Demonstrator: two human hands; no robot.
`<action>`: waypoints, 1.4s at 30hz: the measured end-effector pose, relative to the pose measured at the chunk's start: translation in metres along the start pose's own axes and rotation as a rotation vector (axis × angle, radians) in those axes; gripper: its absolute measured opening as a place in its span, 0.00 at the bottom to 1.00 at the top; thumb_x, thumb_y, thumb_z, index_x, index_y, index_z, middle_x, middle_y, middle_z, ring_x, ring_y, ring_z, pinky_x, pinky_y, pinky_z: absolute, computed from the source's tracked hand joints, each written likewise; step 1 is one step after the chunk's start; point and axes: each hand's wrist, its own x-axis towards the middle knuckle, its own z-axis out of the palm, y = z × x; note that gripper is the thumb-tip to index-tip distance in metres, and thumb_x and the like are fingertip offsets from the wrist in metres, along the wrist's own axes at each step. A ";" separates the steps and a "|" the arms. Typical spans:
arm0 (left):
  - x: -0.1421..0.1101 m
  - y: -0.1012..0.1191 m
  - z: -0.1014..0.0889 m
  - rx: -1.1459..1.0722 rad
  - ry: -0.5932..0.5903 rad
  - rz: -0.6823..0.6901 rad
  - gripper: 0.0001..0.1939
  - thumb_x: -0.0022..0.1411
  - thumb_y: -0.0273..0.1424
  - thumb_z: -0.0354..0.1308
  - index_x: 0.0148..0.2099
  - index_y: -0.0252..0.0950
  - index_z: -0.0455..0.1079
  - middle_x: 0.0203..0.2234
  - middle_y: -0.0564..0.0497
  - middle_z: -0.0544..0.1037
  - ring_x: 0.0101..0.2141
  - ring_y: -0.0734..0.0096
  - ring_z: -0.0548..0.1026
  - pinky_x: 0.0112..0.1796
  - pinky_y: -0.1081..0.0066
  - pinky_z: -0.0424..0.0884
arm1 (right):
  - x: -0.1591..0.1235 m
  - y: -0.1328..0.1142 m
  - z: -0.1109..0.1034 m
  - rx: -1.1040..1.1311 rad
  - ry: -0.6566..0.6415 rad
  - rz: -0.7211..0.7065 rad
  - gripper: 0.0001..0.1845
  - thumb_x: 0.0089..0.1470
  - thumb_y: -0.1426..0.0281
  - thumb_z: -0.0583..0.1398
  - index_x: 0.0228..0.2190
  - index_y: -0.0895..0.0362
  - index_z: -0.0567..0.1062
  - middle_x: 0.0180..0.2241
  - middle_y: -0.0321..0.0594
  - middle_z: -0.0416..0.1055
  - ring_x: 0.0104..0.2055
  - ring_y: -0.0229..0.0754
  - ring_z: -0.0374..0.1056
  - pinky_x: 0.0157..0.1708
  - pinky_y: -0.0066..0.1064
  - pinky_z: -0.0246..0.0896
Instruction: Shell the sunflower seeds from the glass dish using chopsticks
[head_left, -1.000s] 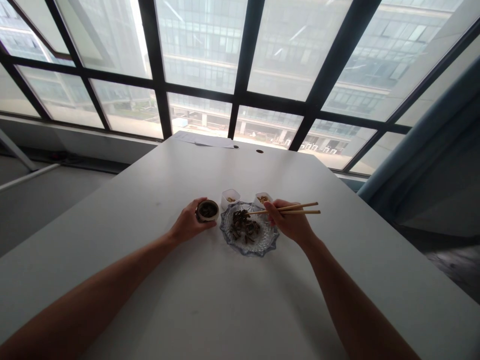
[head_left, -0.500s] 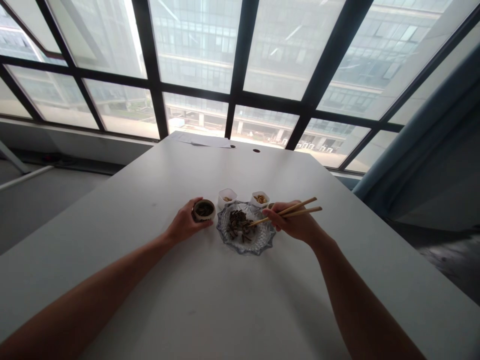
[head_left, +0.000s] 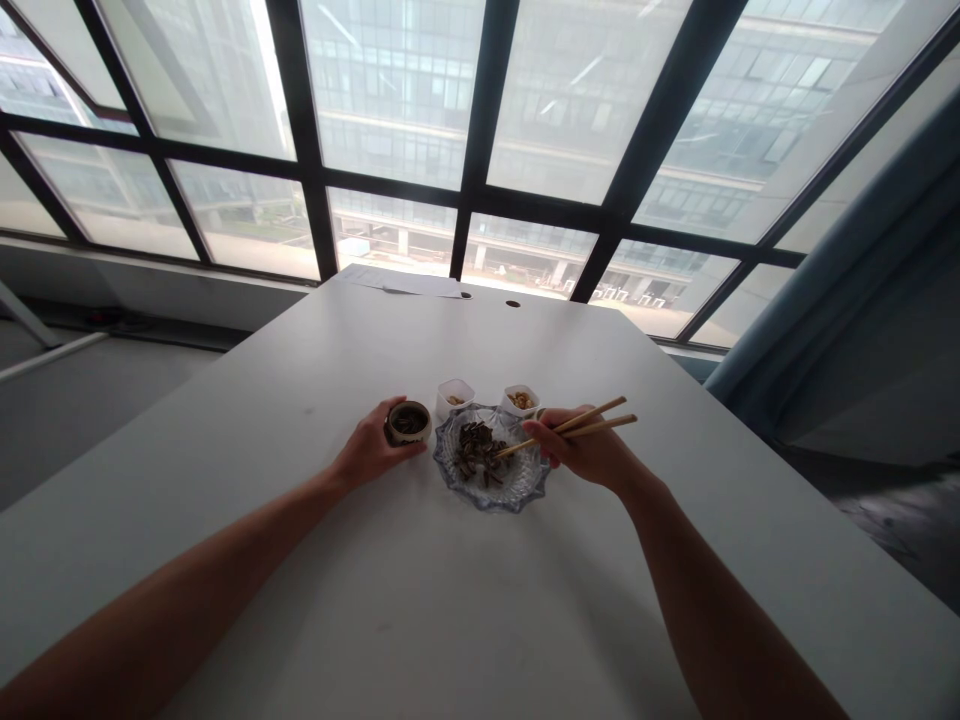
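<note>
Left hand [head_left: 371, 447]'s wrapped around a little cup [head_left: 409, 438], right hand [head_left: 589, 450]'s gripping chopsticks [head_left: 592, 429], tips in the dark bits [head_left: 474, 448]. Those are in a glass dish [head_left: 529, 480] on the worktop [head_left: 375, 610], basically right between both hands.

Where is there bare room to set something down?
Bare tabletop lies between the forearms and from the white containers back to the papers. Crowded: around the scalloped glass dish, by left hand, right hand, cup and chopsticks.
</note>
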 end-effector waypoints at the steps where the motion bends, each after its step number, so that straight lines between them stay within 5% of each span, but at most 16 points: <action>1: 0.000 0.000 0.000 0.001 -0.002 -0.002 0.43 0.48 0.47 0.70 0.62 0.34 0.63 0.51 0.39 0.78 0.50 0.51 0.78 0.52 0.53 0.73 | 0.000 0.001 0.000 0.030 0.009 0.022 0.29 0.58 0.45 0.59 0.19 0.56 0.72 0.15 0.37 0.71 0.16 0.37 0.66 0.15 0.24 0.59; 8: 0.001 0.000 0.001 0.025 0.018 0.024 0.42 0.48 0.47 0.70 0.61 0.35 0.64 0.50 0.40 0.79 0.50 0.52 0.78 0.52 0.54 0.73 | 0.006 0.022 -0.007 0.356 0.240 0.228 0.33 0.45 0.39 0.65 0.19 0.58 0.72 0.13 0.38 0.70 0.11 0.37 0.64 0.08 0.24 0.54; 16: 0.001 -0.001 0.001 0.033 0.006 0.009 0.42 0.49 0.47 0.69 0.62 0.35 0.63 0.51 0.40 0.78 0.50 0.52 0.78 0.52 0.55 0.73 | 0.006 0.029 -0.025 0.631 0.393 0.242 0.33 0.37 0.39 0.69 0.19 0.57 0.72 0.10 0.35 0.66 0.09 0.35 0.58 0.07 0.25 0.51; 22: 0.001 0.001 -0.001 0.043 -0.006 0.012 0.42 0.49 0.48 0.69 0.62 0.35 0.63 0.51 0.40 0.79 0.50 0.51 0.78 0.53 0.55 0.72 | -0.008 0.016 -0.046 0.201 0.474 0.092 0.32 0.50 0.40 0.64 0.21 0.58 0.74 0.15 0.39 0.71 0.13 0.37 0.65 0.10 0.26 0.56; 27: 0.001 0.001 -0.001 0.050 -0.007 -0.002 0.43 0.49 0.50 0.68 0.62 0.33 0.63 0.49 0.39 0.79 0.50 0.50 0.78 0.52 0.56 0.73 | -0.019 0.005 -0.062 -0.145 0.391 0.034 0.33 0.57 0.42 0.58 0.17 0.57 0.72 0.13 0.39 0.69 0.14 0.36 0.66 0.15 0.25 0.60; 37: 0.001 0.005 -0.003 0.056 -0.027 -0.027 0.44 0.49 0.50 0.67 0.62 0.33 0.63 0.51 0.39 0.78 0.51 0.50 0.77 0.53 0.56 0.72 | -0.013 0.030 -0.062 -0.119 0.255 0.206 0.35 0.48 0.35 0.60 0.22 0.57 0.74 0.17 0.42 0.73 0.18 0.41 0.71 0.16 0.27 0.65; 42: 0.001 0.005 -0.003 0.046 -0.030 -0.041 0.44 0.48 0.50 0.67 0.62 0.33 0.63 0.51 0.39 0.78 0.51 0.50 0.77 0.53 0.56 0.72 | -0.013 0.023 -0.062 -0.117 0.368 0.190 0.35 0.51 0.37 0.59 0.20 0.57 0.72 0.16 0.42 0.72 0.16 0.38 0.69 0.15 0.26 0.63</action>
